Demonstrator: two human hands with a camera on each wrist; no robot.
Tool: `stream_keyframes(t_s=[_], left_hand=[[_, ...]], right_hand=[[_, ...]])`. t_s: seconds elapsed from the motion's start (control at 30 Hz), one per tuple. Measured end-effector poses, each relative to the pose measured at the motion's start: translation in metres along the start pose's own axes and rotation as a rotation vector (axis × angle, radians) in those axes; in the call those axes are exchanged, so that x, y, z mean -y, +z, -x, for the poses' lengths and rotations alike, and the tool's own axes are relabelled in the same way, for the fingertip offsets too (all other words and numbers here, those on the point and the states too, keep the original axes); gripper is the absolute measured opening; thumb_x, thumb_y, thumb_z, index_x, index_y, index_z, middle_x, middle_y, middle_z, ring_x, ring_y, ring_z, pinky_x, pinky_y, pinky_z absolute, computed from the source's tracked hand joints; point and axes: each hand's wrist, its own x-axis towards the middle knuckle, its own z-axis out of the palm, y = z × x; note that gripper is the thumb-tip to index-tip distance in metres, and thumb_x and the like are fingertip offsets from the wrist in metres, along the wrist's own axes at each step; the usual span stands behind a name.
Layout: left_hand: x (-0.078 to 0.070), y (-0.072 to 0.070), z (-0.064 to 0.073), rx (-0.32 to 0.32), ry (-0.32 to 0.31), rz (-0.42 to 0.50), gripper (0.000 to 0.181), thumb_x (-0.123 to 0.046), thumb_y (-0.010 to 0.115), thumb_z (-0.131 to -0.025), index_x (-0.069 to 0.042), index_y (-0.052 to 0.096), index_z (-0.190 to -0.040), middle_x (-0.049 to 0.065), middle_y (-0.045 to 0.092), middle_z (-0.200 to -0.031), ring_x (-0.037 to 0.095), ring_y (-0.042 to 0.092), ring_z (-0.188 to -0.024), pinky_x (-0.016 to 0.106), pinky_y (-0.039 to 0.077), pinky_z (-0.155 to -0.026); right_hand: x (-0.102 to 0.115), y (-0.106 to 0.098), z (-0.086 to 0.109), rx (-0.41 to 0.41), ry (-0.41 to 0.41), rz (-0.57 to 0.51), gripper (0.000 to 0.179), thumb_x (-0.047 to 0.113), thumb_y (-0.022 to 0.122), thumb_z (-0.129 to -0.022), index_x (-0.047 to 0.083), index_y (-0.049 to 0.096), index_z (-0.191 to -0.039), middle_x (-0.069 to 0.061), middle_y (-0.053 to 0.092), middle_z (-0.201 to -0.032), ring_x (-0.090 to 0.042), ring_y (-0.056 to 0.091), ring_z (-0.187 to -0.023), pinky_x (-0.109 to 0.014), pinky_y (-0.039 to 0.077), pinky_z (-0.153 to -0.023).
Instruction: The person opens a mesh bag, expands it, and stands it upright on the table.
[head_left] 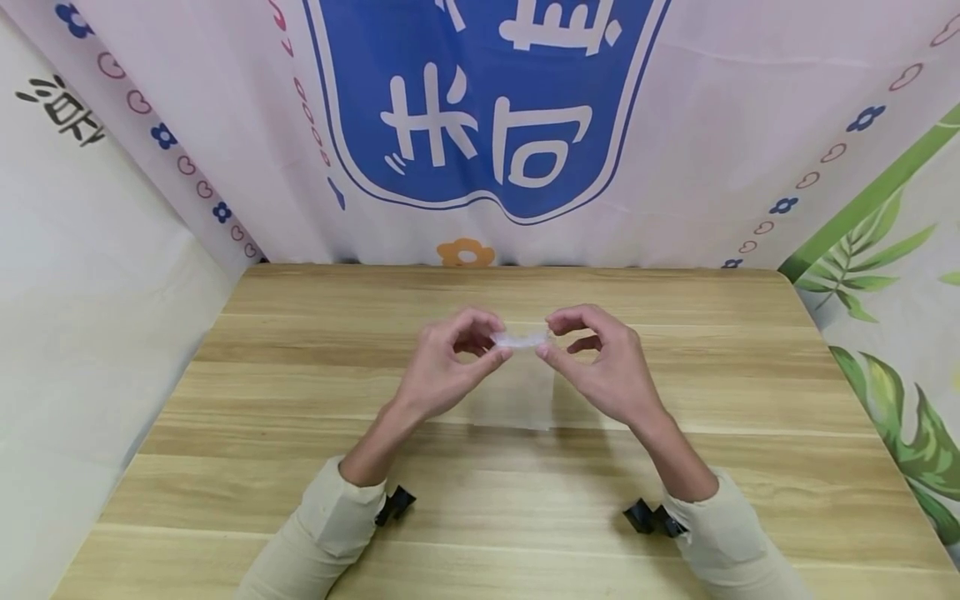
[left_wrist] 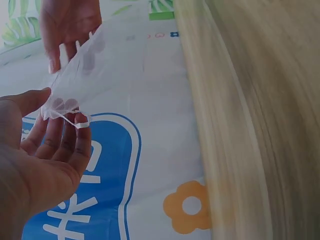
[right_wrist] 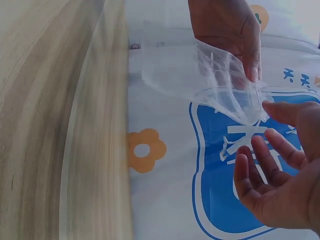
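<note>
A sheer white mesh drawstring bag (head_left: pixel 517 396) hangs above the table between the two hands, its gathered rim uppermost. The left hand (head_left: pixel 453 358) pinches one side of the rim, and its fingers show through the mesh in the left wrist view. At the opposite side, the right hand (head_left: pixel 603 362) holds the rim near the thumb and index tips, with its other fingers loosely curled. A thin white drawstring (right_wrist: pixel 225 147) dangles by the right fingers, and another string end (left_wrist: pixel 81 125) lies against the left fingers. No contents show through the mesh.
A wood-grain table (head_left: pixel 300 400) lies under both hands. Behind it hangs a printed cloth (head_left: pixel 675 167) with a blue badge and an orange flower. Black mounts (head_left: pixel 395 505) are at both sleeve cuffs. A leaf-patterned covering (head_left: pixel 892 333) is at the right.
</note>
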Motion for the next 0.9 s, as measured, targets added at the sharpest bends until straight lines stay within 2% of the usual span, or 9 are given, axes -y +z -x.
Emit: stream_keyframes(t_s=[0.13,0.37,0.6,0.9], left_hand=[[-0.0005,0.0027,0.0014,0.024,-0.017,0.010,0.015,-0.007,0.081,-0.096,-0.004,0.071,-0.107,0.010,0.076,-0.101,0.017,0.073,-0.085,0.029,0.066,-0.079],[-0.0007,0.0058,0.0026,0.018,-0.011,0.041,0.012,-0.006,0.080,-0.096,-0.004,0.071,-0.103,0.011,0.076,-0.098,0.017,0.073,-0.085,0.027,0.065,-0.079],[-0.0008,0.0085,0.0029,-0.018,-0.015,0.085,0.011,-0.005,0.080,-0.097,-0.002,0.071,-0.103,0.012,0.077,-0.098,0.014,0.072,-0.081,0.025,0.065,-0.075],[-0.0008,0.0100,0.0039,-0.055,-0.003,0.123,0.013,-0.004,0.080,-0.096,-0.001,0.071,-0.105,0.015,0.077,-0.098,0.014,0.071,-0.077,0.026,0.064,-0.072]], right_hand=[[0.0003,0.0019,0.0000,0.035,-0.063,-0.024,0.031,0.008,0.086,-0.091,0.005,0.074,-0.119,-0.008,0.076,-0.117,-0.017,0.070,-0.109,-0.029,0.066,-0.084],[-0.0006,0.0026,0.0007,0.043,-0.141,-0.052,0.018,0.001,0.085,-0.090,0.007,0.077,-0.105,-0.007,0.076,-0.108,-0.011,0.070,-0.100,-0.027,0.066,-0.079],[-0.0012,0.0013,0.0010,0.017,-0.170,-0.057,0.018,-0.003,0.086,-0.087,0.006,0.078,-0.101,-0.009,0.076,-0.106,-0.009,0.070,-0.100,-0.025,0.066,-0.078],[0.0026,-0.0013,0.0007,0.008,-0.159,-0.043,0.018,-0.001,0.088,-0.085,0.007,0.077,-0.097,-0.009,0.077,-0.107,-0.009,0.070,-0.102,-0.024,0.065,-0.079]])
